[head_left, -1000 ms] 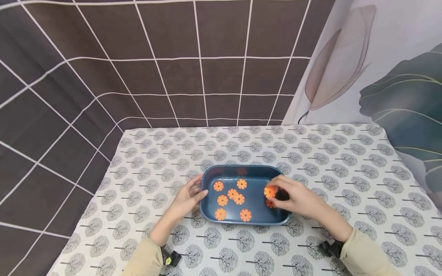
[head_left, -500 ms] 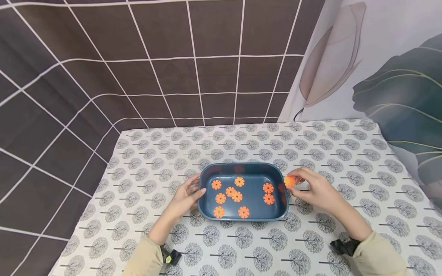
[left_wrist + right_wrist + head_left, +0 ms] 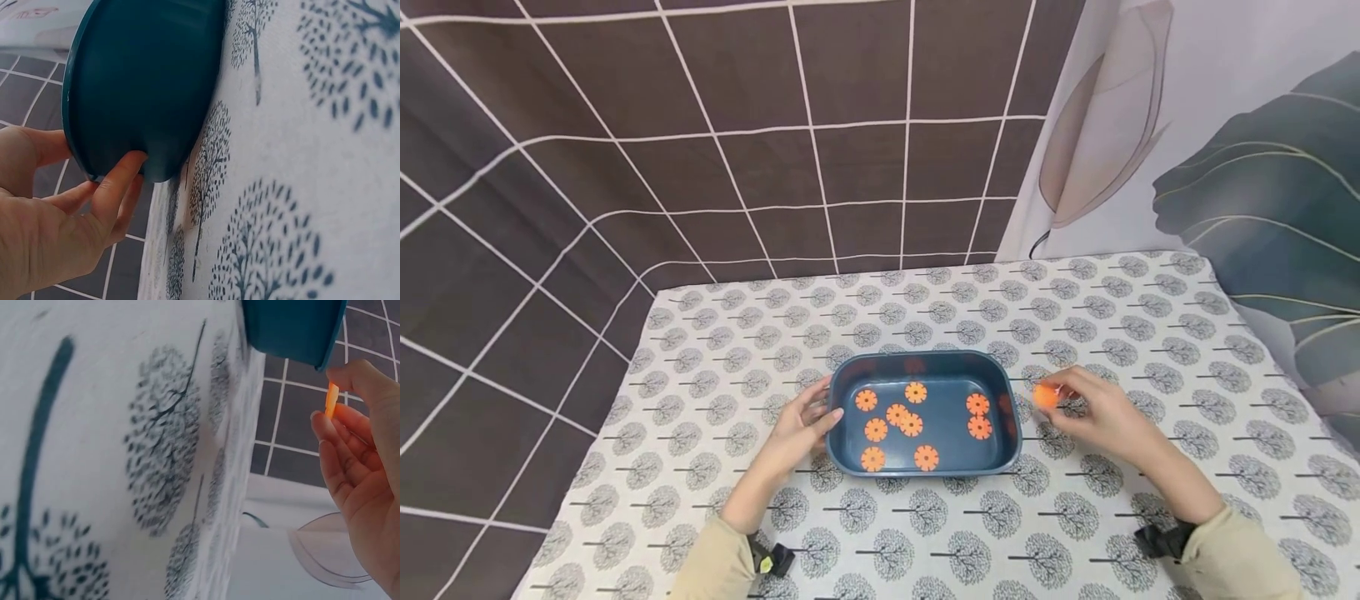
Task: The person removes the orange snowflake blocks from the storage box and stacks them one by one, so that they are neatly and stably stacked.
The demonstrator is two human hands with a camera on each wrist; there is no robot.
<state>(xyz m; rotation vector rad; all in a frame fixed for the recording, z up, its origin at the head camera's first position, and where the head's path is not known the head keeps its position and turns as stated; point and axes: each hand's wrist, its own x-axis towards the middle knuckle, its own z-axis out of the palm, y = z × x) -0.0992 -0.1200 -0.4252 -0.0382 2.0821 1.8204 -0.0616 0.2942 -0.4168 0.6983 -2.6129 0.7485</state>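
A dark blue oblong plastic basin [image 3: 951, 442] sits on the cloth with several orange notched discs, such as this one [image 3: 927, 457], lying flat on its floor. My left hand [image 3: 790, 429] holds the basin's left end, thumb over the rim and fingers against the outer wall, as the left wrist view shows on the basin wall [image 3: 137, 81]. Just beyond the basin's right end, my right hand [image 3: 1101, 412] pinches another orange disc [image 3: 1045, 396] between thumb and fingers. In the right wrist view that disc [image 3: 332, 400] appears edge-on, above the table.
A white tablecloth [image 3: 925, 533] printed with grey trees covers the table. Behind it hangs a dark curtain [image 3: 857, 167] with white grid lines, and a leaf-patterned curtain [image 3: 1247, 208] hangs on the right. A short black cord [image 3: 1037, 243] shows near the back edge.
My right hand has lifted a disc out of the basin's right part and carried it over the rim to the right. My left hand keeps its hold on the basin.
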